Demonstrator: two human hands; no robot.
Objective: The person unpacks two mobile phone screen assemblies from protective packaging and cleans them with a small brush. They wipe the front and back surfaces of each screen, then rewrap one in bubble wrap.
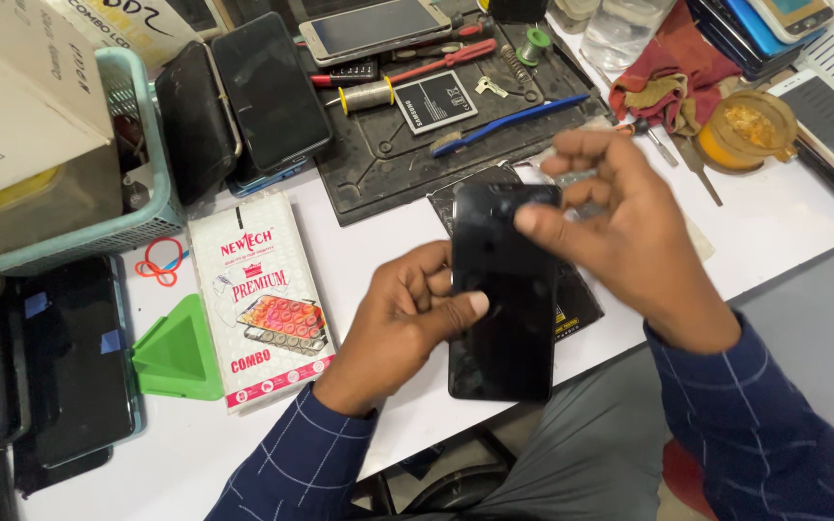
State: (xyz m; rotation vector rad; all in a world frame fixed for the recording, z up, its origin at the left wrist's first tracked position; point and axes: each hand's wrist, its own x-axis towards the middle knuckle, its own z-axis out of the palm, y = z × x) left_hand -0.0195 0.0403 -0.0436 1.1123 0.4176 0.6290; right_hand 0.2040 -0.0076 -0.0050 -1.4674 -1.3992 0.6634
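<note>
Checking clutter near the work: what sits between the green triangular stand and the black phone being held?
In the head view, a white printed packet lies between the green stand and the black phone; the left hand gripping the phone is there too.

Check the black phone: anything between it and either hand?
Nothing visible. The left hand grips the black phone directly, thumb on its glass. The right hand hangs over the top end, thumb at the glass; actual contact there is unclear.

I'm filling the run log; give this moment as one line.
left hand: grips black phone | right hand: thumb on phone's top | surface: white table
</note>
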